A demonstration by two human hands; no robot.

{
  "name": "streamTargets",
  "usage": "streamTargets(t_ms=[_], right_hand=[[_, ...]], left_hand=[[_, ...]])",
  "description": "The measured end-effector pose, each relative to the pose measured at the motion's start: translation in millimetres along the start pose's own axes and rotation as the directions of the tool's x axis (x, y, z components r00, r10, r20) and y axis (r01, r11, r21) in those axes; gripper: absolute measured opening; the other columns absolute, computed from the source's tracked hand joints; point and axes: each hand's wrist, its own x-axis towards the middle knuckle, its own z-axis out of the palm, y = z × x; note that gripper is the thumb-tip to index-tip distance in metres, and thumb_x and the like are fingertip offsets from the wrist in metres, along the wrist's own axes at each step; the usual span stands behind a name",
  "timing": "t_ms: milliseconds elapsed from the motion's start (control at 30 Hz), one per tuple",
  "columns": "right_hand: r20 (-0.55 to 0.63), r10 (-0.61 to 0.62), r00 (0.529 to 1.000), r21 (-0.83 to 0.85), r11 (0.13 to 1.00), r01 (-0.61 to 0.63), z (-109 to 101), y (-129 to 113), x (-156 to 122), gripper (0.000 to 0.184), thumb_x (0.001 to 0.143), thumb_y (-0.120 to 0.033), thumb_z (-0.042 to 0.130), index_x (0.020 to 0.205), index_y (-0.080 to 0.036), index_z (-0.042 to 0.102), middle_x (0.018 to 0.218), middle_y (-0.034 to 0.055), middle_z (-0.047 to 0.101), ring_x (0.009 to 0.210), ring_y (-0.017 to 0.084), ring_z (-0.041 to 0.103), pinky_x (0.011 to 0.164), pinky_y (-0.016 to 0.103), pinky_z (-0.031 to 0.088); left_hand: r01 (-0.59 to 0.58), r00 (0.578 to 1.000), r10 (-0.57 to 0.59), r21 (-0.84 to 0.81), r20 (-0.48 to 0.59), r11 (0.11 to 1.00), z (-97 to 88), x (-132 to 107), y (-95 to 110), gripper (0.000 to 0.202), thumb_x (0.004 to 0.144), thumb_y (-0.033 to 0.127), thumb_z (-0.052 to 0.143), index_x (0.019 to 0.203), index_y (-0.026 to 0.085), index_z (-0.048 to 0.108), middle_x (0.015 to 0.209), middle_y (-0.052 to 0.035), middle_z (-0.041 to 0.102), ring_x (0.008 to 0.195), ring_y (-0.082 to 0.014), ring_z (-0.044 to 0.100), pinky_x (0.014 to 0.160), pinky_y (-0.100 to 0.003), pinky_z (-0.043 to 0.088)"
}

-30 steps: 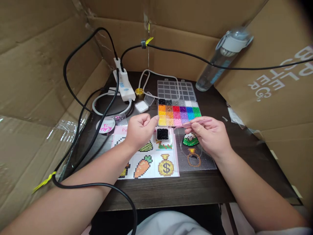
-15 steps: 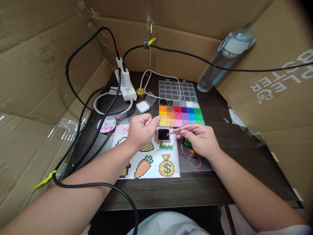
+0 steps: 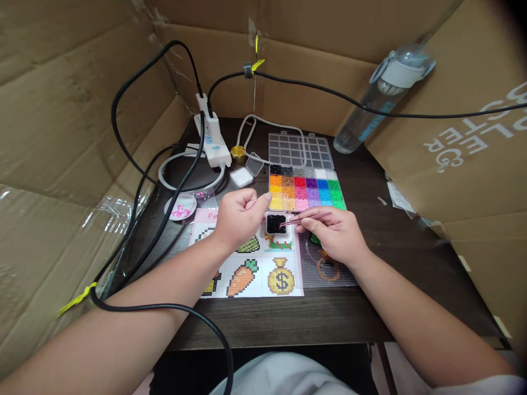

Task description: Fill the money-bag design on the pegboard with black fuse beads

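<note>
My right hand (image 3: 335, 235) pinches thin pink tweezers (image 3: 307, 218), whose tips reach into a small clear tub of black beads (image 3: 275, 224). My left hand (image 3: 240, 215) is curled in a loose fist beside that tub, resting over a pattern sheet (image 3: 247, 274) printed with a carrot and a money bag. Under my right hand lies a clear pegboard (image 3: 329, 269) with a partly built green and orange bead design. Just beyond the tub sits a bead box (image 3: 305, 189) with many coloured compartments and its lid folded back.
The dark table (image 3: 395, 247) is walled in by cardboard. A white power strip (image 3: 214, 144) with black cables stands at the back left, a water bottle (image 3: 381, 99) leans at the back right. A small white tub (image 3: 241, 176), a gold cap (image 3: 237, 154) and a round pink piece (image 3: 182, 208) lie left of the box.
My right hand has moved left from above the pegboard, bringing the tweezer tips into the tub of black beads. My left hand has stayed put.
</note>
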Motion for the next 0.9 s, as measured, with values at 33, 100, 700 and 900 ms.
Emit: streamTargets(t_ms=[33, 100, 700, 900], right_hand=[[-0.002, -0.002, 1.0, -0.005, 1.0, 0.002, 0.0, 0.6, 0.0, 0.019, 0.08, -0.039, 0.074, 0.083, -0.02, 0.074, 0.077, 0.0053, 0.079, 0.067, 0.018, 0.075, 0.067, 0.033, 0.065], [-0.004, -0.006, 1.0, -0.011, 1.0, 0.006, 0.0, 1.8, -0.2, 0.019, 0.08, -0.038, 0.074, 0.083, -0.02, 0.073, 0.077, 0.0051, 0.079, 0.066, 0.018, 0.075, 0.067, 0.033, 0.065], [0.0, -0.028, 1.0, -0.028, 0.999, 0.028, -0.4, 0.5, -0.1, 0.015, 0.082, -0.034, 0.072, 0.082, -0.019, 0.073, 0.078, 0.0057, 0.079, 0.065, 0.017, 0.075, 0.067, 0.033, 0.064], [-0.063, -0.046, 0.997, 0.038, 0.998, 0.049, -4.1, -0.1, -0.5, 0.015, 0.08, -0.032, 0.076, 0.083, -0.017, 0.074, 0.076, 0.0055, 0.079, 0.065, 0.016, 0.075, 0.066, 0.029, 0.064]], left_hand=[[-0.001, 1.0, 0.001, -0.002, 0.001, 1.0, -0.1, 0.1, 0.1, 0.051, 0.079, 0.029, 0.063, 0.053, 0.019, 0.02, 0.048, 0.0061, 0.024, 0.049, -0.0075, 0.024, 0.048, -0.025, 0.024], [0.001, 1.0, -0.001, -0.003, 0.003, 1.0, -0.2, 0.1, 0.3, 0.051, 0.079, 0.029, 0.063, 0.052, 0.019, 0.02, 0.048, 0.006, 0.024, 0.049, -0.0076, 0.024, 0.048, -0.025, 0.024], [0.009, 1.0, -0.009, -0.023, -0.002, 1.0, 0.2, -0.5, -1.1, 0.05, 0.078, 0.029, 0.063, 0.052, 0.02, 0.022, 0.047, 0.0057, 0.028, 0.05, -0.0083, 0.026, 0.049, -0.027, 0.025], [-0.001, 1.0, 0.001, -0.01, -0.002, 1.0, 1.9, 0.0, -0.4, 0.05, 0.078, 0.028, 0.063, 0.051, 0.02, 0.021, 0.047, 0.0058, 0.027, 0.049, -0.0081, 0.025, 0.048, -0.027, 0.024]])
